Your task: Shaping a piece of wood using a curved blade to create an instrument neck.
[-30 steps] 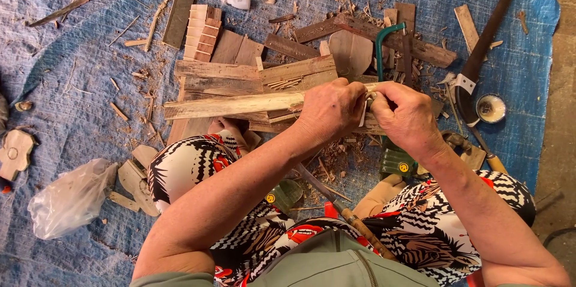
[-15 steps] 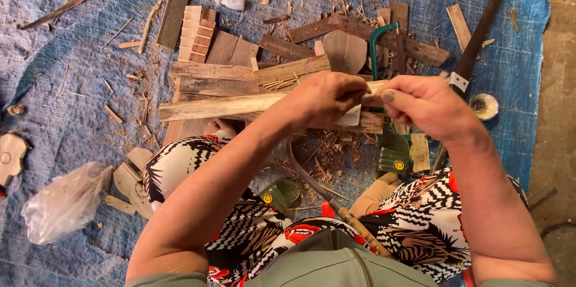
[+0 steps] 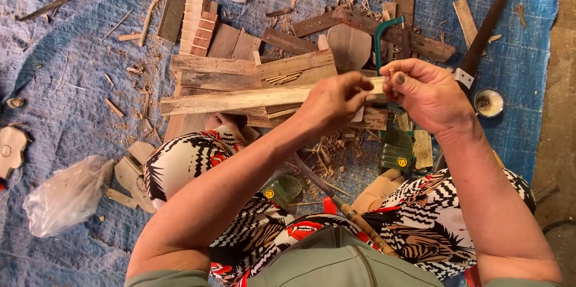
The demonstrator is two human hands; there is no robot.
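This is a makeshift woodworking spot set up on the ground, not at a bench. A crumpled blue plastic tarpaulin (image 3: 66,113) covers the floor and carries the work. At its centre lies a pile of rough, weathered wooden planks and offcuts (image 3: 240,77), with pale wood shavings and chips (image 3: 330,155) scattered at 6 o'clock of it. At 2 o'clock rest a green-framed hand saw (image 3: 384,32) and a long dark blade with a metal collar (image 3: 483,29).

Wooden strip (image 3: 240,100) across stacked boards (image 3: 252,68) on tarp (image 3: 72,101); plastic bag (image 3: 66,194) far left, small bowl (image 3: 489,102) right.
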